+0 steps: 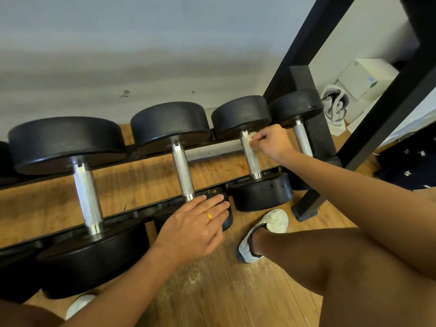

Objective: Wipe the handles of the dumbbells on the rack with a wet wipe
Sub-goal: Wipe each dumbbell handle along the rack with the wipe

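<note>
A grey wall [118, 43] fills the top of the view, and a wooden floor [224, 291] spreads below it. A black rack [317, 135] stands low against the wall, with a slanted black frame [389, 109] to its right. Four dumbbells lie across the rack's two rails, side by side, their handles pointing toward the person. The biggest dumbbell [66, 142] is on the left, the second dumbbell [169, 123] is next to it, then the third dumbbell [240, 114], and the smallest dumbbell [295, 105] sits at the right end by the rack's post.

The person crouches in front, a bare knee low on the right and a white shoe [264, 232] planted on the floor just beside the rack. A white box [363, 76] and a crumpled bag [335, 105] lie in the far corner.

The left hand [191, 227] rests flat on the near head of the second dumbbell, fingers straight and close together. The right hand [273, 142] reaches to the far end of the third dumbbell's metal handle [251, 159], close under the far head. Its fingers are curled and pinch a small wet wipe [251, 138], which is touching the handle there. A gold ring [208, 215] shows on one finger of the left hand.
</note>
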